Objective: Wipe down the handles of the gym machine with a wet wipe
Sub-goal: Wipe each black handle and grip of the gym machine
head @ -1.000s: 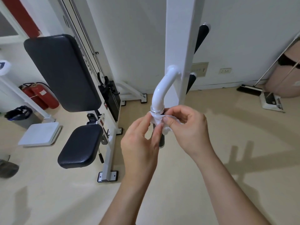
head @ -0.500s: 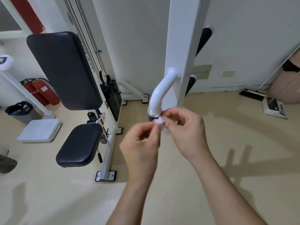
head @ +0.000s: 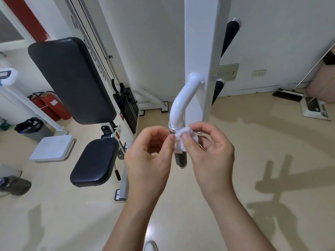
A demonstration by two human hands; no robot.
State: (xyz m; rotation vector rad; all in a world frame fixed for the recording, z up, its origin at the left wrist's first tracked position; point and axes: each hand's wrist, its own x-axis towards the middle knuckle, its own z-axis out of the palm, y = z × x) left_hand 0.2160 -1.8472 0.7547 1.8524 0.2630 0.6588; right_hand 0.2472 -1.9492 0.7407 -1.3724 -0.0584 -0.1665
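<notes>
A white curved tube (head: 183,100) comes off the machine's white upright post (head: 201,51) and ends in a black handle grip (head: 181,159) with a chrome collar. A crumpled white wet wipe (head: 181,140) sits against the top of that grip. My right hand (head: 208,151) pinches the wipe between thumb and fingers. My left hand (head: 150,156) is curled just left of it, fingertips touching the wipe's edge. Two more black handles, one high (head: 229,36) and one lower (head: 217,89), stick out behind the post.
A black backrest pad (head: 72,80) and seat pad (head: 94,162) stand to the left, with the weight stack (head: 128,107) behind. Red fire extinguishers (head: 50,105), a bin (head: 29,125) and a white scale (head: 52,147) are at far left. A broom (head: 288,94) and dustpan (head: 315,108) lie at right.
Both hands have shifted slightly lower on the handle and the wipe is now bunched under my right thumb; my left hand has loosened and opened away a little.
</notes>
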